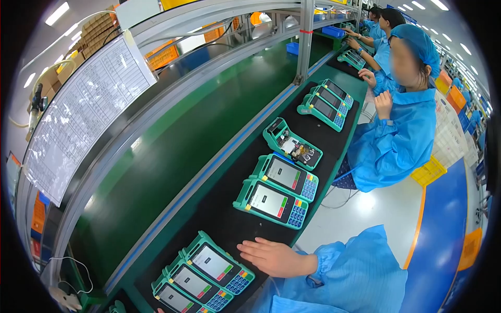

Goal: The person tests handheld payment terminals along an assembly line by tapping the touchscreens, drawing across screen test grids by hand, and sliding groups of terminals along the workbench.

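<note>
My right hand (pixel 276 258) reaches in from the lower right in a blue sleeve. Its fingers lie stretched out over the black mat (pixel 219 224), with nothing held. Just left of them is a payment terminal (pixel 211 262) in a green holder, its screen lit. Two more lit terminals, a middle one (pixel 191 281) and a nearer one (pixel 175 297), sit beside it. Of my left hand (pixel 160 311), only a sliver shows at the lower edge, by the nearest terminal; its fingers are hidden.
Farther along stand a pair of lit terminals (pixel 269 201), a green holder with exposed inner parts (pixel 295 146) and several dark-screened terminals (pixel 329 101). A co-worker (pixel 399 125) in blue sits at the right. A metal post (pixel 305 44) rises beside the green belt (pixel 172 141). Papers (pixel 86 115) hang left.
</note>
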The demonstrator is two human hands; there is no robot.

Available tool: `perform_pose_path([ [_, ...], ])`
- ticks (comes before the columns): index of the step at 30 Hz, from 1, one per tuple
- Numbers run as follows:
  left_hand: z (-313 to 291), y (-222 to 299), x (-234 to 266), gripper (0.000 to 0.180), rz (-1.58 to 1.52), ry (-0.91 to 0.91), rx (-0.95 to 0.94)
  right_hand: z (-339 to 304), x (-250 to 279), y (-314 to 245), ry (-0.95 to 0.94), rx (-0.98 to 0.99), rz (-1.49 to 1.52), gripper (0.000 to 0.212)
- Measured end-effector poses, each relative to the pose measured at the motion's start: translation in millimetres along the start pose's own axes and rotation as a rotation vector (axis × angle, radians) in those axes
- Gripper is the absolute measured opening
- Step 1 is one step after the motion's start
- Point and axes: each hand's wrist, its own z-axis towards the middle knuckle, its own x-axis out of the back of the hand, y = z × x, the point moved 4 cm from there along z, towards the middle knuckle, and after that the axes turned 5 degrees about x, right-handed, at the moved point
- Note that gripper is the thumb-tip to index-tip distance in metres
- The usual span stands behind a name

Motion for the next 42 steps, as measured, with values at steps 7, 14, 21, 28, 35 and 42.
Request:
perform_pose_path([
  [7, 9.1, -12.7, 3.2, 0.046, -0.027, -0.092, -0.041, 3.6, -4.7, -20.8, 0.098, -0.111, -0.195, 0.034],
  [14, 22.8, -14.6, -10.1, 0.031, -0.184, -0.326, -0.175, 6.2, -17.0, -44.1, 0.318, -0.291, -0.436, 0.029],
  [21, 18.8, -15.5, -22.4, 0.029, -0.232, -0.396, -0.229, 3.2, -18.5, -36.3, 0.376, -0.331, -0.321, 0.026],
  [28, 24.7, -22.5, -2.1, 0.057, -0.166, -0.548, -0.443, 10.8, -21.2, -36.9, 0.329, -0.300, -0.190, 0.027],
  [35, -5.0, -7.2, 120.8, 0.084, 0.434, -0.062, -0.628, -31.4, -17.8, -26.8, 0.398, -0.273, -0.244, 0.033],
  [42, 34.0, -62.1, 337.1, 0.097, 0.739, 0.950, -0.315, 39.5, 7.0, -146.4, 0.696, 0.037, -0.387, 0.030],
])
